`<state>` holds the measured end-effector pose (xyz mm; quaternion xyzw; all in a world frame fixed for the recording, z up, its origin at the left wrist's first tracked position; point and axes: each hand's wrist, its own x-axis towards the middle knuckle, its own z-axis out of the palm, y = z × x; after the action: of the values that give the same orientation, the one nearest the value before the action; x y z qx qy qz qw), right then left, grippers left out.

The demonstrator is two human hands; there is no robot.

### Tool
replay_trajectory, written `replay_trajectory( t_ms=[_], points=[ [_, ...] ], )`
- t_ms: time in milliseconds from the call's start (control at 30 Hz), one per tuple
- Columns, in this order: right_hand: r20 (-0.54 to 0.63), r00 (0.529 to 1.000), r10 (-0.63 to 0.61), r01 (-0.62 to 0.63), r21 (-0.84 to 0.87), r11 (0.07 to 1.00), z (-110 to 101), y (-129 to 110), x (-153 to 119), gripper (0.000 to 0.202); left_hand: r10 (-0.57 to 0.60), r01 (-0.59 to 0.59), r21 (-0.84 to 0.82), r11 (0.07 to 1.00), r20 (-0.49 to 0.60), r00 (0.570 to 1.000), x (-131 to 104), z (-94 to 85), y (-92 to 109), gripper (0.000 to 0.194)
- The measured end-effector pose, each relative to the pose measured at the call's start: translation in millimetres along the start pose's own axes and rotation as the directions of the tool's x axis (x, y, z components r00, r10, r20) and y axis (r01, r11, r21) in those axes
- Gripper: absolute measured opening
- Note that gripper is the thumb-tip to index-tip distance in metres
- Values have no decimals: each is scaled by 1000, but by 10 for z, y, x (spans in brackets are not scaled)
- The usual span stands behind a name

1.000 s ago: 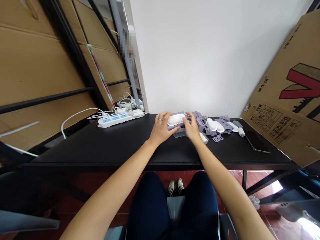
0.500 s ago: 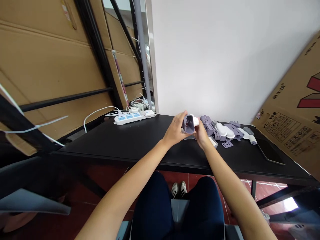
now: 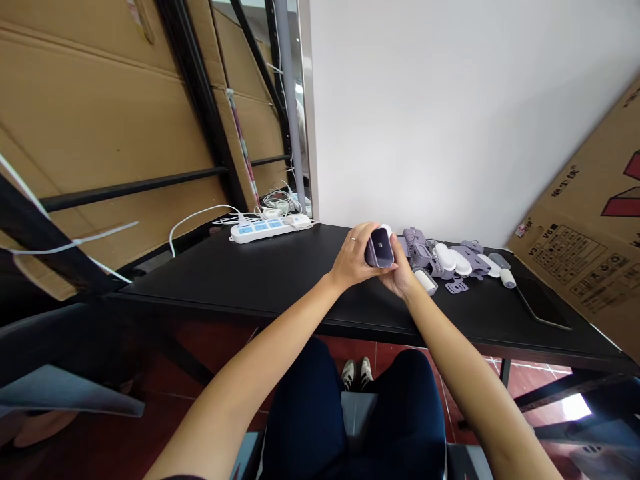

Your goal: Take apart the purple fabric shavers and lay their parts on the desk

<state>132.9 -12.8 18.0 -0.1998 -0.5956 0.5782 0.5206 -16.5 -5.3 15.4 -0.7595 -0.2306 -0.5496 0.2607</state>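
Observation:
Both hands hold a hollow purple-grey plastic housing [image 3: 381, 249] above the black table, its open end facing me. My left hand [image 3: 353, 259] wraps the housing's left side, thumb beneath and a ring on one finger. My right hand [image 3: 399, 272] is closed on its right side. A bit of white shows at the housing's upper edge; what it belongs to is mostly hidden. Just right of the hands lies a clear-edged case with a white part [image 3: 425, 281]. Beyond it are purple-grey plastic parts [image 3: 417, 248] and white oval pieces [image 3: 453, 260].
A white power strip [image 3: 270, 227] with tangled cables lies at the table's back left. On the right are a small white cylinder [image 3: 507, 278], a dark flat tablet-like slab [image 3: 541, 303] and a large cardboard box [image 3: 585, 253]. A white wall [image 3: 425, 120] borders the back.
The housing has turned so its inside shows more directly. My right hand has shifted from the white piece at the right to lower around the housing. The view has moved slightly.

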Motion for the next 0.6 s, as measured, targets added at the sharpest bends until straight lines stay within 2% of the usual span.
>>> replay_trajectory(
  t_ms=[167, 367, 500, 600],
  points=[
    [-43, 998, -45, 45, -10, 999, 100, 27, -11, 79, 46, -47, 1, 999, -152, 987, -13, 69, 43, 103],
    [-118, 990, -77, 71, -53, 996, 130, 78, 14, 77, -9, 15, 44, 999, -133, 991, -76, 129, 33, 108],
    [-97, 994, -51, 47, -49, 998, 132, 78, 3, 80, 2, 5, 44, 999, -175, 985, -94, 141, 47, 103],
    [-78, 996, -44, 38, -79, 996, 105, 72, -11, 78, 12, -2, 59, 998, -161, 987, -112, 148, 42, 106]
  ],
)
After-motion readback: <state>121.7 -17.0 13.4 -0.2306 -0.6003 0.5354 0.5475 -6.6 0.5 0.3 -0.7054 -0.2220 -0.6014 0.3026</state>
